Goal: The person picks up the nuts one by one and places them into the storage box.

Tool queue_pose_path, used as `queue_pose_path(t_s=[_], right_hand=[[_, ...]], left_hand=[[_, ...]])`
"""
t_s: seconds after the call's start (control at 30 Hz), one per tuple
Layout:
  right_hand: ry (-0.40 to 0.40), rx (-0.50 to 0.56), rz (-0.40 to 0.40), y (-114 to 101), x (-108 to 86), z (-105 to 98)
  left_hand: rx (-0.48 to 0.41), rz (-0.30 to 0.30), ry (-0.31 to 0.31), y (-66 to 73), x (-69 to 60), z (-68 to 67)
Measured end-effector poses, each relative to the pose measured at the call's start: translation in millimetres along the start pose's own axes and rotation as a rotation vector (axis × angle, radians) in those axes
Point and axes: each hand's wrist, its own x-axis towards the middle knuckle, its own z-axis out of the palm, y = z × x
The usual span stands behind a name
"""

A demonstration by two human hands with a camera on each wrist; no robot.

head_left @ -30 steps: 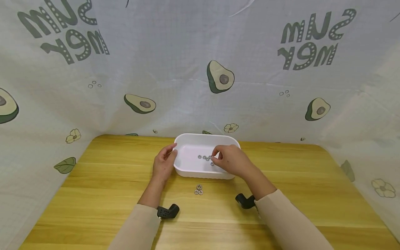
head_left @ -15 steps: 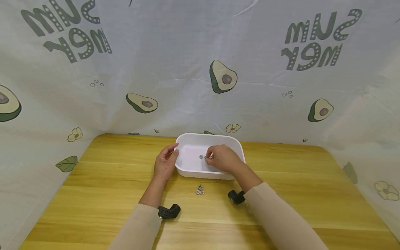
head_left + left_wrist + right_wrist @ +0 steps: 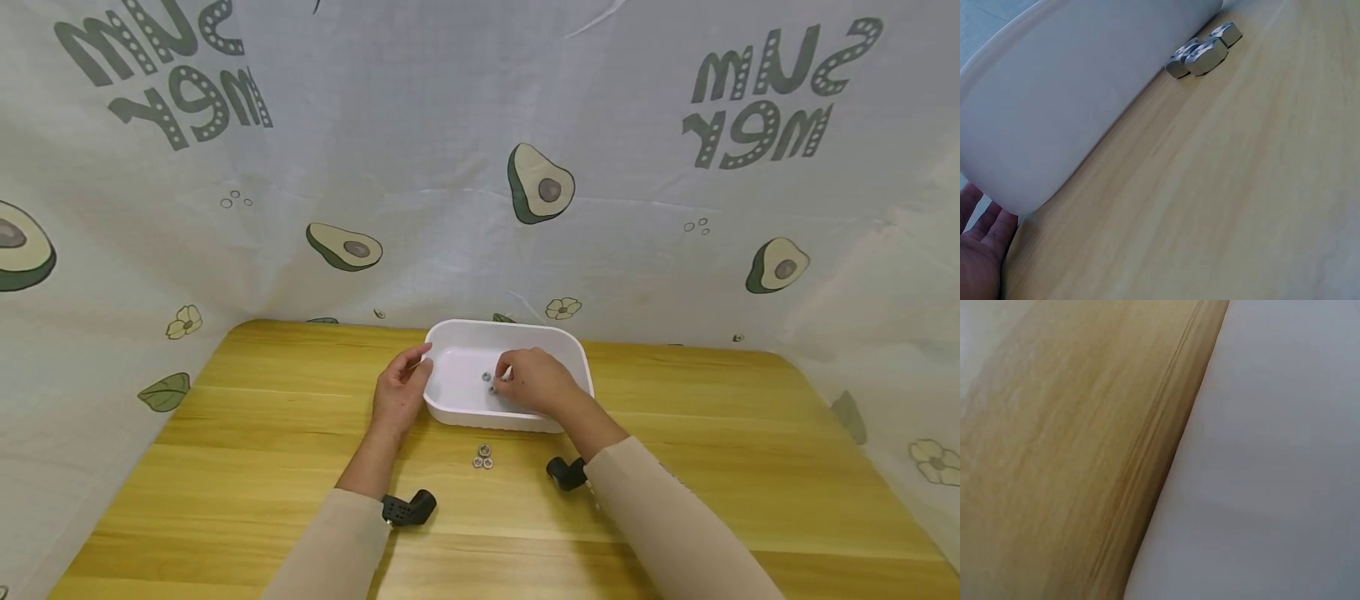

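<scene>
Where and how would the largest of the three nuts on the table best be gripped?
Likely from above, pinched by its left and right sides: the largest nut lies flat, hole up, with two smaller nuts close on its near side and the white container beyond.

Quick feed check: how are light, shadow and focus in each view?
Head: evenly lit, with a soft shadow on the table by the right sleeve; left wrist: dimmer, with highlights on the nuts; right wrist: dim and soft, the table's grain smeared, the tub a near-featureless grey expanse.
</scene>
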Motion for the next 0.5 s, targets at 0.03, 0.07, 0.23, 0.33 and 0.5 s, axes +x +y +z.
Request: queue_pose_path(t_s=[0.03,0.07,0.23,0.33,0.5], right_hand=[[0.001,-0.002,0.007,0.2,-0.3,-0.4],[0.002,-0.003,0.012,0.3,-0.6,-1.0],[0.004,0.0,0.022,0.0,-2.8,-4.1],[0.009,0.005,0.016,-1.1,-5.0,-5.7],[0.031,0.007,-0.005,-3.2,-10.0,-7.7]], left_hand=[[0.001,0.003,-0.001,0.4,-0.1,0.3],[0.001,0.005,-0.002,0.7,-0.4,0.5],[-0.002,0.005,-0.002,0.7,-0.6,0.8],[-0.009,0.008,-0.001,-0.7,0.0,0.5],[-0.008,0.014,0.001,-2.2,0.8,-0.1]])
